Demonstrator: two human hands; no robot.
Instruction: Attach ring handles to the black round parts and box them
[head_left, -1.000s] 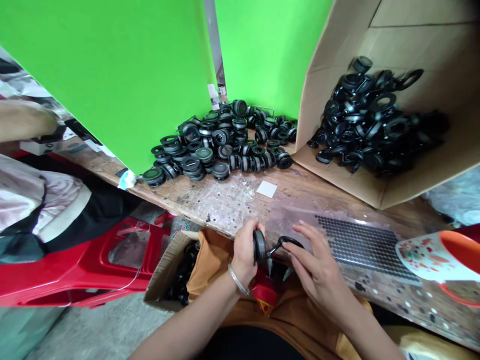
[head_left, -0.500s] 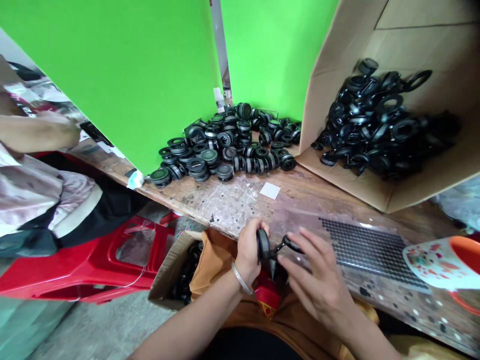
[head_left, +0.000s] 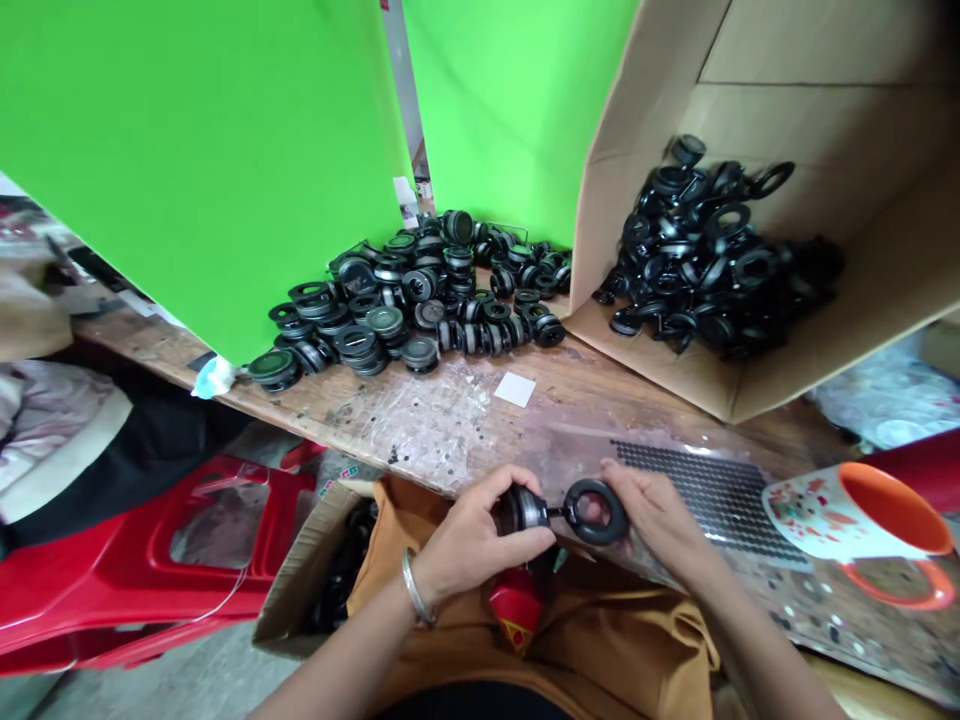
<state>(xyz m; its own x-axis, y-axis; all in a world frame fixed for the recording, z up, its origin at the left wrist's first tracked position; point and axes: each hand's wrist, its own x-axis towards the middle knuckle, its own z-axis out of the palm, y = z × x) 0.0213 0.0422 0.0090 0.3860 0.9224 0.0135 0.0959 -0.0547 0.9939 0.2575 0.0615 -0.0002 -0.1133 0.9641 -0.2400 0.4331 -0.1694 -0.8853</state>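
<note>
A workshop; scuffed wooden bench (head_left: 420, 412), heaped black parts (head_left: 361, 347); a cardboard box (head_left: 606, 210) of more.

left hand (head_left: 476, 540) covers part of black piece (head_left: 530, 508); right hand (head_left: 664, 512) has fingertips partly behind its ring (head_left: 600, 536). far left: co-worker's arm (head_left: 30, 312) blurred, cropped. upper right: carton (head_left: 795, 125) cropped, deepest contents (head_left: 817, 270) indistinct.

From head height at the near side of the table (head_left: 577, 385), looking forward and down, close above its edge, taking in green boards (head_left: 225, 150) beyond.
</note>
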